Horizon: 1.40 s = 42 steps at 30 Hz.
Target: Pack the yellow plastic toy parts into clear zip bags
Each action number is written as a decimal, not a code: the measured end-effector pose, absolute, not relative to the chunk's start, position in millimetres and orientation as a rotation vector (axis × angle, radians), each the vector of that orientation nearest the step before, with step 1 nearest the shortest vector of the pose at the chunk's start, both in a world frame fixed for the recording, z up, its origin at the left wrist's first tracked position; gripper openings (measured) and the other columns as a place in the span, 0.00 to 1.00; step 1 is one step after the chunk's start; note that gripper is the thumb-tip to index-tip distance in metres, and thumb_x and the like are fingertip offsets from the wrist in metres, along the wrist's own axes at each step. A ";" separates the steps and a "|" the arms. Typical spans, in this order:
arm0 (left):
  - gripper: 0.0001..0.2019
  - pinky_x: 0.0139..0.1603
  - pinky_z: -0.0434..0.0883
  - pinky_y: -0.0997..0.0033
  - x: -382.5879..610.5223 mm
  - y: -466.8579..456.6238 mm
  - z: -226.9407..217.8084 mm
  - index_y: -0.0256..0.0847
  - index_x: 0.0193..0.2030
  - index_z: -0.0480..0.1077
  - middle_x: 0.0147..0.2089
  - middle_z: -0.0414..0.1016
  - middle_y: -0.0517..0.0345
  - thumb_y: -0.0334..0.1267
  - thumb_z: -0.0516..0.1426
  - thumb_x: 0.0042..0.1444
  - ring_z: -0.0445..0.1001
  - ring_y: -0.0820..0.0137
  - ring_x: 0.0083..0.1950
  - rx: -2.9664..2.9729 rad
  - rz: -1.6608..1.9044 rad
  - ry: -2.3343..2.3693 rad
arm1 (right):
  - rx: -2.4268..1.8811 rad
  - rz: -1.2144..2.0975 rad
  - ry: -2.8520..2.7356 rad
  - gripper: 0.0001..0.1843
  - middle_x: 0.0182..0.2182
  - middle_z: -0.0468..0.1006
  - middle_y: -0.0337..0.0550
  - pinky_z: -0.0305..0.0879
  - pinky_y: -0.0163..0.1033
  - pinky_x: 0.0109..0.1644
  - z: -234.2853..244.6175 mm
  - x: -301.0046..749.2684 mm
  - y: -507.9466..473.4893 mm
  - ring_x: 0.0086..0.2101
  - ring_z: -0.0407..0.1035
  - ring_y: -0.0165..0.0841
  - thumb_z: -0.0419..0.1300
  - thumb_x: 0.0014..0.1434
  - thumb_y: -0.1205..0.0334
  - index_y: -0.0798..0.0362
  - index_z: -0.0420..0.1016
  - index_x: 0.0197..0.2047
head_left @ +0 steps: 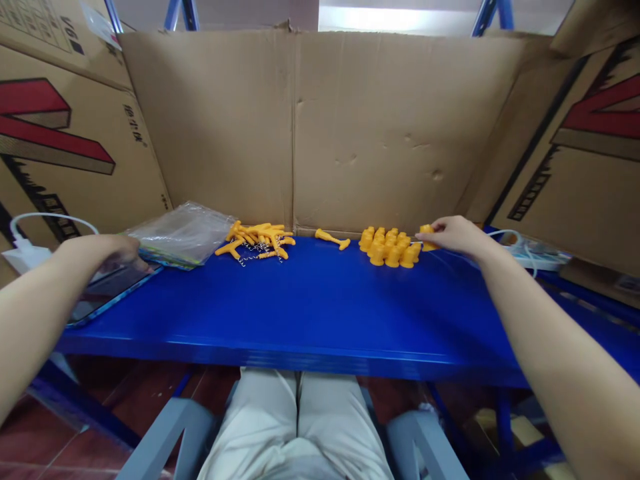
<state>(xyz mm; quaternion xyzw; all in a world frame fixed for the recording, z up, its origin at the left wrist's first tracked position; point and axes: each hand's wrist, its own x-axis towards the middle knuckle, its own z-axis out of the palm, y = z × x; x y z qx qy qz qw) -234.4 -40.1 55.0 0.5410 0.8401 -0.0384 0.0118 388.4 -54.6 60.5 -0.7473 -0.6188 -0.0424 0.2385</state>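
My right hand (457,235) reaches to the right end of a cluster of yellow plastic caps (389,247) on the blue shelf (320,307) and pinches one yellow cap (427,230). My left hand (107,250) rests palm down on a tablet (107,292) at the left; its fingers are mostly hidden behind the wrist. A single yellow pin (331,238) lies between the caps and a pile of yellow pins with metal springs (257,241).
A stack of clear plastic bags (183,233) lies next to the tablet. Cardboard walls (300,127) close in the back and both sides. A white charger and cable (25,250) sit at far left, a white power strip (535,253) at right. My knees are below the shelf edge.
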 end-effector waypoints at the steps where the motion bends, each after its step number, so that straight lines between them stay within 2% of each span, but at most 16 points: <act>1: 0.23 0.35 0.67 0.67 -229.3 -39.5 59.8 0.38 0.16 0.60 0.12 0.62 0.60 0.54 0.64 0.37 0.71 0.62 0.30 1.619 -0.239 2.595 | -2.111 -0.104 -1.670 0.13 0.22 0.73 0.43 0.59 0.38 0.30 56.1 394.9 -54.0 0.27 0.69 0.35 0.65 0.48 0.54 0.52 0.70 0.21; 4: 0.17 0.36 0.67 0.67 -204.8 -38.2 76.0 0.38 0.17 0.63 0.13 0.63 0.59 0.46 0.62 0.43 0.72 0.62 0.30 1.670 -0.447 2.543 | -2.253 -0.049 -1.625 0.13 0.21 0.73 0.45 0.59 0.38 0.29 42.5 407.0 -51.7 0.26 0.69 0.35 0.64 0.49 0.57 0.52 0.68 0.19; 8: 0.18 0.38 0.67 0.65 -153.4 -37.5 89.6 0.35 0.17 0.68 0.21 0.72 0.51 0.45 0.56 0.52 0.73 0.62 0.29 1.976 -0.504 2.505 | -2.311 -0.005 -1.628 0.16 0.19 0.71 0.48 0.59 0.39 0.30 27.2 413.0 -45.5 0.26 0.69 0.36 0.63 0.51 0.60 0.51 0.65 0.16; 13: 0.16 0.37 0.66 0.67 -82.3 -26.4 76.3 0.36 0.32 0.74 0.33 0.77 0.48 0.46 0.51 0.54 0.74 0.61 0.35 2.628 -0.125 2.213 | -2.329 -0.163 -1.630 0.17 0.18 0.71 0.50 0.59 0.39 0.29 13.0 417.0 -29.3 0.28 0.70 0.39 0.63 0.50 0.61 0.51 0.65 0.14; 16: 0.14 0.38 0.66 0.70 -48.2 -14.4 59.0 0.39 0.38 0.74 0.37 0.78 0.51 0.44 0.52 0.53 0.75 0.63 0.38 2.693 0.110 1.978 | -2.384 -0.205 -1.613 0.12 0.20 0.74 0.49 0.61 0.38 0.29 7.1 416.5 -19.0 0.30 0.72 0.41 0.63 0.49 0.60 0.52 0.70 0.18; 20: 0.14 0.41 0.67 0.70 -19.0 -0.5 42.2 0.40 0.42 0.74 0.43 0.78 0.52 0.41 0.52 0.54 0.75 0.64 0.43 2.640 0.218 1.897 | -2.420 -0.122 -1.660 0.10 0.24 0.77 0.52 0.64 0.38 0.32 8.4 415.0 -11.4 0.33 0.75 0.41 0.61 0.52 0.59 0.55 0.76 0.23; 22: 0.12 0.43 0.67 0.68 -11.0 4.9 39.0 0.41 0.40 0.75 0.43 0.79 0.52 0.40 0.52 0.54 0.76 0.63 0.44 2.573 0.184 1.955 | -2.431 -0.157 -1.656 0.11 0.30 0.79 0.56 0.65 0.39 0.34 15.8 412.2 -11.2 0.36 0.75 0.43 0.60 0.53 0.59 0.58 0.79 0.29; 24: 0.10 0.44 0.67 0.67 -5.5 9.2 37.4 0.41 0.38 0.76 0.41 0.79 0.51 0.39 0.55 0.53 0.76 0.62 0.44 2.506 0.152 2.015 | -2.408 -0.261 -1.627 0.16 0.37 0.79 0.61 0.66 0.40 0.35 27.6 403.8 -12.7 0.40 0.74 0.46 0.61 0.52 0.58 0.61 0.79 0.38; 27: 0.09 0.43 0.68 0.68 0.3 13.5 32.3 0.42 0.38 0.76 0.39 0.79 0.51 0.38 0.58 0.49 0.76 0.60 0.43 2.460 0.189 2.072 | -2.300 -0.366 -1.612 0.22 0.45 0.77 0.62 0.67 0.42 0.39 48.6 375.2 -14.0 0.44 0.73 0.47 0.59 0.54 0.55 0.61 0.76 0.48; 30: 0.10 0.43 0.68 0.67 3.8 15.1 20.1 0.40 0.40 0.75 0.42 0.79 0.49 0.35 0.58 0.49 0.76 0.59 0.45 2.436 0.484 2.089 | -2.174 -0.319 -1.736 0.21 0.46 0.78 0.57 0.67 0.41 0.42 63.1 331.2 -7.4 0.46 0.73 0.45 0.58 0.56 0.54 0.58 0.76 0.48; 32: 0.09 0.43 0.68 0.67 3.9 15.6 10.2 0.38 0.38 0.74 0.42 0.78 0.47 0.32 0.56 0.51 0.76 0.60 0.45 2.447 0.719 1.986 | -2.101 -0.213 -1.860 0.18 0.42 0.79 0.54 0.68 0.39 0.41 65.0 300.6 3.6 0.42 0.74 0.42 0.59 0.56 0.56 0.57 0.76 0.47; 34: 0.08 0.42 0.69 0.69 2.6 16.1 1.4 0.37 0.37 0.73 0.40 0.78 0.49 0.29 0.54 0.52 0.76 0.64 0.42 2.481 0.841 1.819 | -2.030 -0.014 -2.013 0.16 0.37 0.80 0.52 0.68 0.36 0.36 60.2 273.9 19.2 0.35 0.76 0.38 0.58 0.57 0.59 0.58 0.77 0.45; 36: 0.08 0.39 0.69 0.70 1.3 17.0 -5.0 0.37 0.35 0.72 0.37 0.78 0.51 0.28 0.52 0.53 0.76 0.68 0.36 2.493 0.901 1.670 | -1.998 0.120 -2.134 0.14 0.36 0.80 0.52 0.68 0.35 0.33 49.6 253.3 37.2 0.33 0.76 0.37 0.59 0.57 0.61 0.59 0.77 0.44; 39: 0.08 0.38 0.69 0.70 1.8 18.8 -10.7 0.37 0.34 0.71 0.34 0.77 0.54 0.27 0.52 0.53 0.75 0.70 0.33 2.514 0.968 1.547 | -2.000 0.153 -2.117 0.17 0.41 0.80 0.54 0.69 0.36 0.35 27.1 233.6 62.5 0.35 0.76 0.38 0.59 0.57 0.63 0.59 0.75 0.48; 42: 0.07 0.41 0.69 0.69 5.1 20.6 -13.9 0.37 0.32 0.71 0.34 0.77 0.54 0.27 0.52 0.52 0.75 0.68 0.36 2.576 1.016 1.464 | -2.035 0.071 -2.129 0.18 0.45 0.78 0.58 0.70 0.38 0.42 5.4 223.7 78.6 0.42 0.75 0.41 0.60 0.56 0.64 0.60 0.74 0.50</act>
